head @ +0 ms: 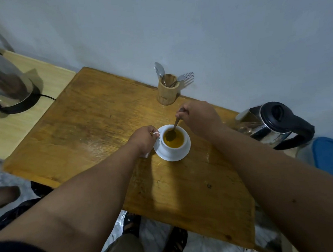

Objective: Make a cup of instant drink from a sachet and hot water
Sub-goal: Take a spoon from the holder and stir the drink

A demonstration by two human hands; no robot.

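Observation:
A white cup (184,142) full of yellow-orange drink stands on a white saucer (173,156) in the middle of the wooden table (95,118). My left hand (144,140) pinches the cup's handle at its left side; a bit of white shows under that hand, and I cannot tell what it is. My right hand (198,117) grips the top of a metal spoon (175,126), whose bowl is dipped in the drink. A steel kettle with a black lid and handle (274,125) stands to the right of the cup, near the wall.
A bamboo holder (167,91) with a spoon and a fork stands by the wall behind the cup. A second steel kettle on a black base (5,81) sits on a paler surface at far left. A blue object (331,158) lies at the right edge.

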